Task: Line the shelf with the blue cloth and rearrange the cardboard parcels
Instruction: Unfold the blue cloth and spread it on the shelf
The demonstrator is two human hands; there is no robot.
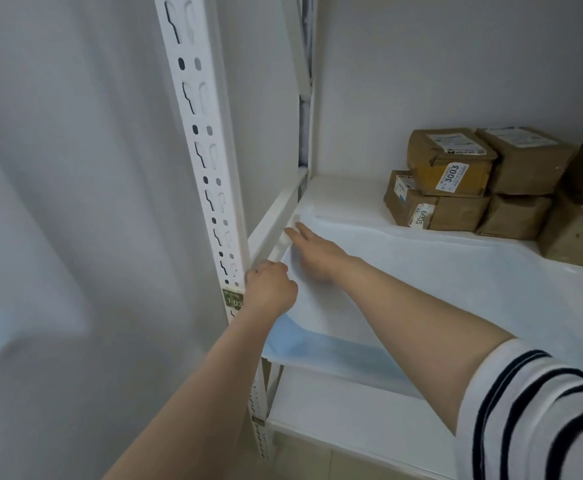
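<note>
Head view, the only one there is. The blue cloth point(439, 271) lies over most of the shelf point(345, 192), with its front part drooping over the front edge. The step looks like squaring the cloth into the front-left corner.

The right hand point(314, 252) rests flat on the cloth by the left edge, fingers straight and close together. The left hand point(271, 289) sits at the front-left corner against the upright post point(200, 133), fingers curled. Its fingertips are tucked under, so I can't tell if they're pinching the cloth.

The cardboard parcels point(456, 181) are stacked at the back right, and the cloth's back edge stops just in front of them. So next I'd guess they need lifting so the cloth can slide under.

The rightmost parcels are cut off by the frame, and the labels are mostly unreadable.
</note>
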